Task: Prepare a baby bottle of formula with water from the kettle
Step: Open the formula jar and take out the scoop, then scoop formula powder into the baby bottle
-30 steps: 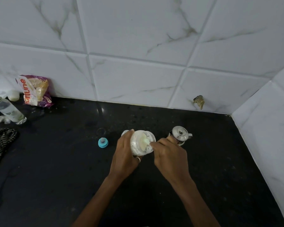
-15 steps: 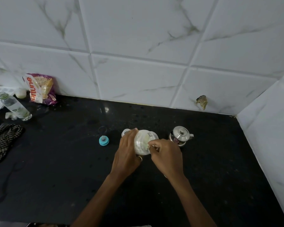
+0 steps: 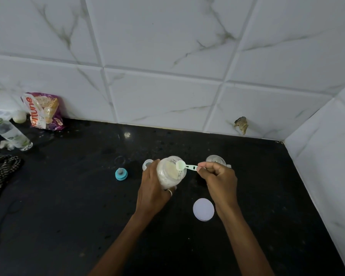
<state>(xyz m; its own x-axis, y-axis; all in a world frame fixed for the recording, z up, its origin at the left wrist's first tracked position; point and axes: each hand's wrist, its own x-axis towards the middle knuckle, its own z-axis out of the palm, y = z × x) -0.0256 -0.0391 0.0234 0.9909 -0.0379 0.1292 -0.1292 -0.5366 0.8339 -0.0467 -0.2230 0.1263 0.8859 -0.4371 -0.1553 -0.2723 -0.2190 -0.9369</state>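
Note:
My left hand grips a clear jar of white formula powder, tilted with its open mouth toward the right. My right hand pinches the handle of a pale green plastic scoop, whose bowl sits at the jar's mouth. The baby bottle stands just behind my left hand, mostly hidden. Its blue teat collar lies to the left on the black counter. A small steel kettle stands behind my right hand, partly covered. The jar's white lid lies flat near my right wrist.
A clear ring-shaped cap lies beyond the teat collar. At far left are a plastic water bottle, a purple snack bag and a checked cloth. Tiled walls close the back and the right side.
My right hand has drawn the scoop out of the jar to its mouth and moved right. The white lid has come into view on the counter.

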